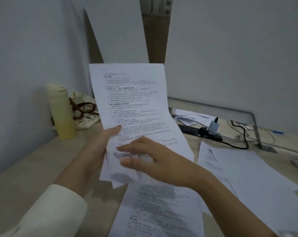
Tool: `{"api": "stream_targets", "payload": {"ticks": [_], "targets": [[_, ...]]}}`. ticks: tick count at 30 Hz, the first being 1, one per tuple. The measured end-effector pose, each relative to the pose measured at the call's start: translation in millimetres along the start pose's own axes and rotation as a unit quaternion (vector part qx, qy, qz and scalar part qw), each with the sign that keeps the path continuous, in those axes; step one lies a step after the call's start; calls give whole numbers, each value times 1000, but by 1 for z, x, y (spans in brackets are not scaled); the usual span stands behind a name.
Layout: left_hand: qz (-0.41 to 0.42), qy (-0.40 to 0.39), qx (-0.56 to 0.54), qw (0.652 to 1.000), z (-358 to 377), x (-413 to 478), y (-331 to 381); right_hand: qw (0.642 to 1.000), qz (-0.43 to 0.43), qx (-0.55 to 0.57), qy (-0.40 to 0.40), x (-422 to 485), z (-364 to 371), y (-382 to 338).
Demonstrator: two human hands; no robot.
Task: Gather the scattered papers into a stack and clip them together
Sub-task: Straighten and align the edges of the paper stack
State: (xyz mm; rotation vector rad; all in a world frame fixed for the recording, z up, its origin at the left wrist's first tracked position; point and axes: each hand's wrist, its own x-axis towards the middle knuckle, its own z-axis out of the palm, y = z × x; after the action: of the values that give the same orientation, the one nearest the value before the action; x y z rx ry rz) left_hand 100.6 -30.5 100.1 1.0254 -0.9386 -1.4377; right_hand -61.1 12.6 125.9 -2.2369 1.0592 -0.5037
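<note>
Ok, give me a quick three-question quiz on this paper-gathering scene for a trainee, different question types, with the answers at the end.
1. True or false: every paper is already off the desk.
2. Which hand grips the held sheets? A: left hand. B: right hand. C: neither.
3. Fill in: the yellow bottle stands beside a cloth ___.
Key: 1: false, loose sheets lie on the desk. 2: A, its thumb pinches the front, while the right hand's fingers are straight over the sheets. 3: bag.
</note>
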Motion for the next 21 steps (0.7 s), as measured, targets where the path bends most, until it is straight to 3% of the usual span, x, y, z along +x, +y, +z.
{"api": "stream_targets", "payload": {"ticks": [1,3,5,6,9,12,15,16,21], "targets": [[-13,7,1,1000,-3,-4,-3,998,11,54,20,-9,-4,2],[-32,21,3,999,-8,-13,-8,985,43,70,154,-23,-13,21],[-43,16,-2,999,-11,-21,-15,949,137,56,280,-35,-21,50],[-45,5,-10,999,-12,-25,-18,929,199,90,299,-41,-24,61],[-48,-37,-19,998,-13,-35,-30,854,329,314,254,-57,-21,91],[-53,-74,-29,995,-11,-40,-38,821,309,447,174,-72,-8,98],[-56,-84,-46,994,-9,-42,-44,773,279,547,158,-79,4,104],[-56,-87,-48,994,-9,-43,-44,772,270,551,165,-80,6,106],[-101,-72,-29,992,-14,-45,-50,831,266,423,247,-91,-1,117]]}}
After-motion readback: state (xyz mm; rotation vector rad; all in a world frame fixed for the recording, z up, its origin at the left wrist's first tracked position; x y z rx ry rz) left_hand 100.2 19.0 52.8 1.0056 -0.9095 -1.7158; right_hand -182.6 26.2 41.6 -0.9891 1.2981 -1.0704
